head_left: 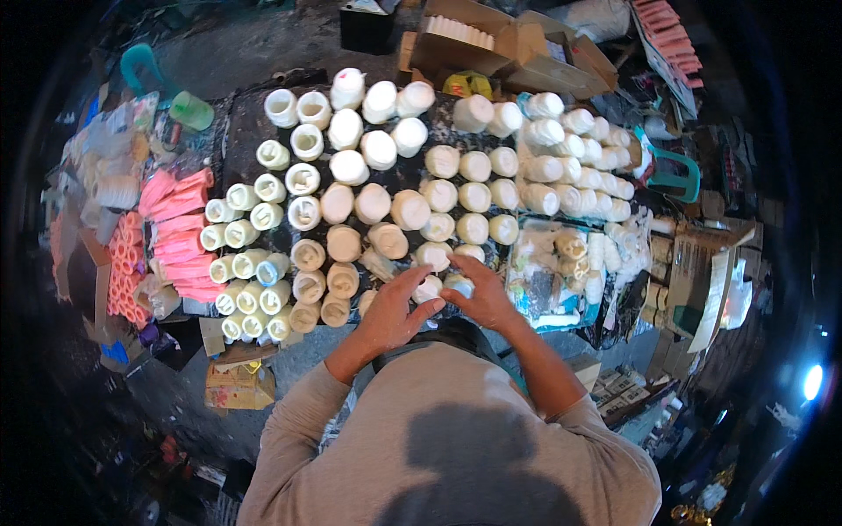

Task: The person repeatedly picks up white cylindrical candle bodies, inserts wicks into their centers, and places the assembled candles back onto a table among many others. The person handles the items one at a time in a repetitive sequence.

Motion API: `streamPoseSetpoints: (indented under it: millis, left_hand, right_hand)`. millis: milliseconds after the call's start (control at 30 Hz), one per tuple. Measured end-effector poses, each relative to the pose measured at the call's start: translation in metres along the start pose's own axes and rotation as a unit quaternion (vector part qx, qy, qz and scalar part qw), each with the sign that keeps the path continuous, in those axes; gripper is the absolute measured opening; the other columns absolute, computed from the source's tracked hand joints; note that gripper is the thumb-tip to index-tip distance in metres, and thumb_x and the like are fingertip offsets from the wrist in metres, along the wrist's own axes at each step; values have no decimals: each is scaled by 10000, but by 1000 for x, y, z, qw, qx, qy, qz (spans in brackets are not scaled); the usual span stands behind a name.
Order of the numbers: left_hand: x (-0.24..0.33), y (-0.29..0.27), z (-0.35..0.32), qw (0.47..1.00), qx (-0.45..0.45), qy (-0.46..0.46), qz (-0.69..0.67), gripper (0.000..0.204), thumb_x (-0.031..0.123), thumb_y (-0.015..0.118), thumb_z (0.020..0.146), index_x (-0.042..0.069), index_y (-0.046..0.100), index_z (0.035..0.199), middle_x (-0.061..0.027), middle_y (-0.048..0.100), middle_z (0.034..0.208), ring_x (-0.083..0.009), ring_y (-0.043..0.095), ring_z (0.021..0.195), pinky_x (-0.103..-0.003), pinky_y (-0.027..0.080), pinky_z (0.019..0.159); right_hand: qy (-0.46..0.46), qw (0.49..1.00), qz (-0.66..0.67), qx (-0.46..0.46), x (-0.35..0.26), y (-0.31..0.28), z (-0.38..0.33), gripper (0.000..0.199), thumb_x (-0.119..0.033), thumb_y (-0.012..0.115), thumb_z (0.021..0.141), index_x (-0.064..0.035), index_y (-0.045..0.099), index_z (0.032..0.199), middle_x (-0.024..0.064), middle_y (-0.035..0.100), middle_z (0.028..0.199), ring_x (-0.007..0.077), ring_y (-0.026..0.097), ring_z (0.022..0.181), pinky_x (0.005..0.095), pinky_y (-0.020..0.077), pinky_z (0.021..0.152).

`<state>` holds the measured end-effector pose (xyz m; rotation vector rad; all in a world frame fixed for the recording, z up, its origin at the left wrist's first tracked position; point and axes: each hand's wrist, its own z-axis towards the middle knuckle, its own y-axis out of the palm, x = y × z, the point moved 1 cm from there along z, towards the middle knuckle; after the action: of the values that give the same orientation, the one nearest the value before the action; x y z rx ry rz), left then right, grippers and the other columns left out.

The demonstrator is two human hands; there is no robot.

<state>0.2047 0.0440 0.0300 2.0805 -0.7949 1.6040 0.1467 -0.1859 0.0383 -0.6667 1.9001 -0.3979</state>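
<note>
At the near edge of the table, my left hand [394, 304] curls its fingers and thumb around a short white cylinder [427, 288]. Close beside it, my right hand [484, 298] is curved the same way around another white cylinder [459, 283], which looks slightly bluish. The two thumbs nearly meet. Just beyond my fingertips stands one more white cylinder [432, 255]. My palms hide the lower parts of the held pieces. Rows of similar cylinders [410, 210] spread over the dark tabletop; some at the left [304, 212] show hollow or recessed tops.
Pink sticks [180, 232] lie bundled at the left. To the right, a tray [526, 302] carries loose white pieces beside packed cylinders [561, 167]. Open cardboard boxes [561, 66] stand beyond the table. A green chair [680, 175] is at the right, a small carton [239, 386] at the near left.
</note>
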Motion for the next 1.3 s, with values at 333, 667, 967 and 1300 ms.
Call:
streamPoseSetpoints:
  millis: [333, 667, 967, 1300]
  left_hand:
    - [17, 84, 38, 886, -97, 13, -453, 865, 594, 603, 1030, 41, 339, 1640, -191, 422, 1627, -336, 466, 1469, -468, 444, 1149]
    - [-17, 208, 26, 981, 12, -156, -118, 461, 268, 711, 1039, -32, 612, 1376, -123, 709, 1244, -185, 671, 1138, -329, 537, 970]
    - [12, 339, 28, 992, -50, -119, 17, 405, 171, 736, 1014, -48, 628, 1337, -122, 727, 1169, -162, 686, 1069, -321, 559, 956]
    - [-8, 413, 80, 969, 9, 18, -245, 752, 81, 933, 777, 11, 509, 1394, -63, 721, 1082, -179, 722, 922, -340, 605, 821]
  right_hand:
    - [-35, 961, -199, 187, 98, -22, -65, 806, -489, 780, 889, -18, 541, 1498, 251, 506, 1540, 448, 485, 1415, 562, 367, 1178]
    - [247, 888, -189, 340, 348, -225, -172, 386, -327, 678, 945, 4, 747, 1132, 255, 745, 1039, 435, 708, 1052, 526, 538, 948]
    - [202, 882, -286, 316, 401, -247, -106, 272, -283, 678, 949, -25, 705, 1033, 218, 735, 882, 441, 730, 839, 491, 600, 747]
    - [-68, 963, 54, 256, 273, -145, -220, 218, -223, 728, 946, -16, 660, 954, 213, 685, 826, 431, 676, 734, 516, 524, 658]
